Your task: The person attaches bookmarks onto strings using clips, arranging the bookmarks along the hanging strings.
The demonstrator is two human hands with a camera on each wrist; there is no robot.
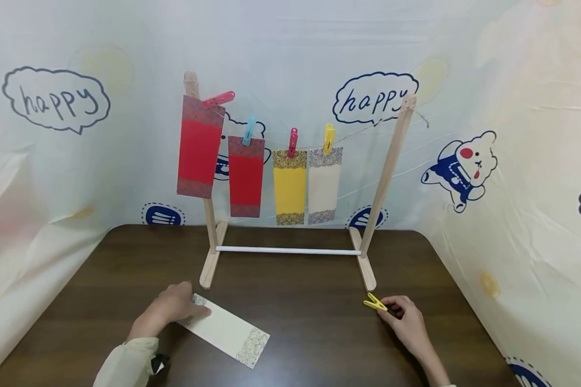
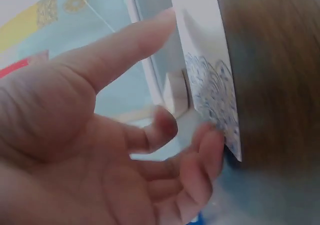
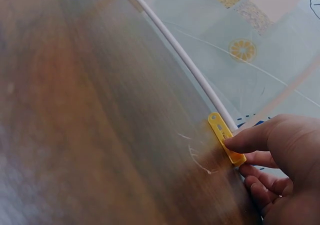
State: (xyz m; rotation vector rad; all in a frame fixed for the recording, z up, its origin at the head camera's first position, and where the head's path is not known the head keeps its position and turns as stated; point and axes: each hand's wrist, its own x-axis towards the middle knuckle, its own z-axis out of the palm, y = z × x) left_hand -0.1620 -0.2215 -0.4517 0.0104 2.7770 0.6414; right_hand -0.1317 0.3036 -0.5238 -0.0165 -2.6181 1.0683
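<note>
On the left, a white card (image 1: 227, 329) with grey lace-patterned ends lies slanted over the table. My left hand (image 1: 171, 306) holds it by its far left end, the thumb on the card's face. In the left wrist view, the curled fingers (image 2: 207, 150) are right at the patterned end of the card (image 2: 205, 30). At the right, my right hand (image 1: 409, 325) pinches a yellow clothespin (image 1: 378, 305) between thumb and fingers, close over the table. The clothespin (image 3: 222, 135) points away from the fingertips in the right wrist view, held near one end.
Behind the hands stands a wooden frame (image 1: 385, 183) with a white crossbar (image 1: 285, 250). From its string hang two red cards (image 1: 200, 153), a yellow card (image 1: 289, 191) and a white card (image 1: 323, 188), each clipped by a clothespin. A patterned curtain (image 1: 290, 48) surrounds the brown table (image 1: 300, 306).
</note>
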